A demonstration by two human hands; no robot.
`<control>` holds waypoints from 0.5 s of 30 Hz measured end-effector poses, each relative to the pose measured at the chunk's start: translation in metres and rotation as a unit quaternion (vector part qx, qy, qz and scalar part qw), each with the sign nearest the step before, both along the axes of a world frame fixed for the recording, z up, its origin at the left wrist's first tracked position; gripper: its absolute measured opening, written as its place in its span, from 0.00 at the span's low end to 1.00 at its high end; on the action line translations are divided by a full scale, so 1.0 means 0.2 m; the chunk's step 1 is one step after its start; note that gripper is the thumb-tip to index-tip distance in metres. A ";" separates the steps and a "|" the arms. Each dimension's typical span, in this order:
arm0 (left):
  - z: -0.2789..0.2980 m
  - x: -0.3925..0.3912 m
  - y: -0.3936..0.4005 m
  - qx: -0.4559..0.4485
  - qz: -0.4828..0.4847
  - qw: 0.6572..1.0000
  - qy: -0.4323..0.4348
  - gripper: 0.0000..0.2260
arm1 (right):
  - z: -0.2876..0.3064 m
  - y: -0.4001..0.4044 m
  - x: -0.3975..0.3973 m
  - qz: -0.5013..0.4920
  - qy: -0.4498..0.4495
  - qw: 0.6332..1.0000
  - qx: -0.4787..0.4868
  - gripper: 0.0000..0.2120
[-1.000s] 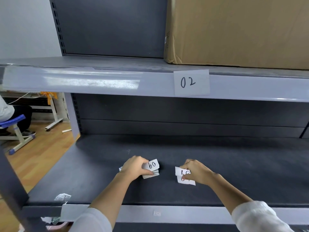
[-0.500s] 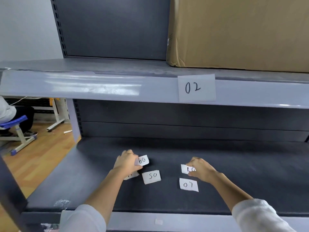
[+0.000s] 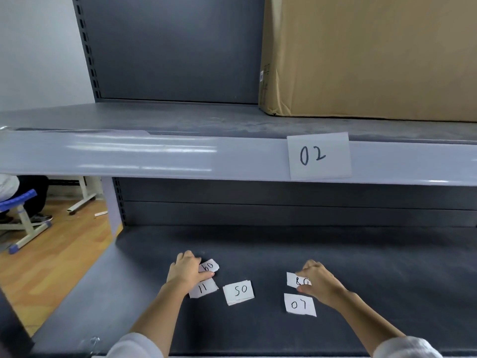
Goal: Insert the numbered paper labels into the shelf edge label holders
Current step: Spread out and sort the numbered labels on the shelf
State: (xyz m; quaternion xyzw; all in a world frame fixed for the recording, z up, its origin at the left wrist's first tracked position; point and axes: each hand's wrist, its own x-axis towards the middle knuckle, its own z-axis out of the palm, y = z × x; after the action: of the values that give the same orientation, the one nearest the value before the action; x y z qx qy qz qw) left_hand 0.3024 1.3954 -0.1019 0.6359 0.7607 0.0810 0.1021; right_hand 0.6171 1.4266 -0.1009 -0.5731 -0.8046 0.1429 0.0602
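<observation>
Several white paper labels lie on the dark lower shelf (image 3: 387, 267). My left hand (image 3: 185, 270) pinches the label reading "60" upside down (image 3: 210, 266), with the "11" label (image 3: 205, 289) just below it. A small stack topped "50" (image 3: 238, 291) lies in the middle. My right hand (image 3: 318, 282) grips the "80" label (image 3: 296, 280); the "07" label (image 3: 299, 304) lies below it. The upper shelf's grey edge holder (image 3: 154, 156) carries a "02" label (image 3: 318, 156).
A large cardboard box (image 3: 374, 55) stands on the upper shelf at the right. To the left, past the shelf upright (image 3: 109, 202), is wood floor with a blue-and-white stool (image 3: 23, 218) and a seated person's legs.
Both hands have spread the labels out from two held stacks: "50", "11" and "07" now lie apart on the shelf. The view has drawn closer and tilted up a little.
</observation>
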 end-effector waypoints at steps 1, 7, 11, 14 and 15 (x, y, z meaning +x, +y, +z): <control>-0.01 0.00 0.00 0.006 -0.006 1.000 -0.002 0.27 | 0.01 -0.01 0.00 0.000 0.002 1.000 0.004 0.23; 0.03 0.08 -0.07 0.002 -0.065 0.997 -0.032 0.08 | 0.06 -0.09 0.00 0.023 0.006 1.000 0.006 0.18; 0.02 0.22 -0.12 -0.020 -0.123 0.991 -0.053 0.23 | 0.06 -0.16 -0.01 0.046 0.003 0.999 -0.011 0.23; -0.01 0.29 -0.13 -0.010 -0.139 0.989 -0.049 0.21 | 0.04 -0.21 -0.02 0.053 -0.016 0.998 -0.014 0.23; -0.03 0.29 -0.13 -0.005 -0.136 0.989 -0.053 0.20 | 0.04 -0.23 -0.02 0.056 -0.023 0.998 -0.013 0.20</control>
State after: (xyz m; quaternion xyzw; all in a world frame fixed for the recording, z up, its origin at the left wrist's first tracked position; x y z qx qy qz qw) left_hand 0.3612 1.3696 -0.1074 0.7276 0.6612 0.0959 0.1557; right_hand 0.6126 1.3815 -0.0927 -0.5314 -0.8344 0.1437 0.0264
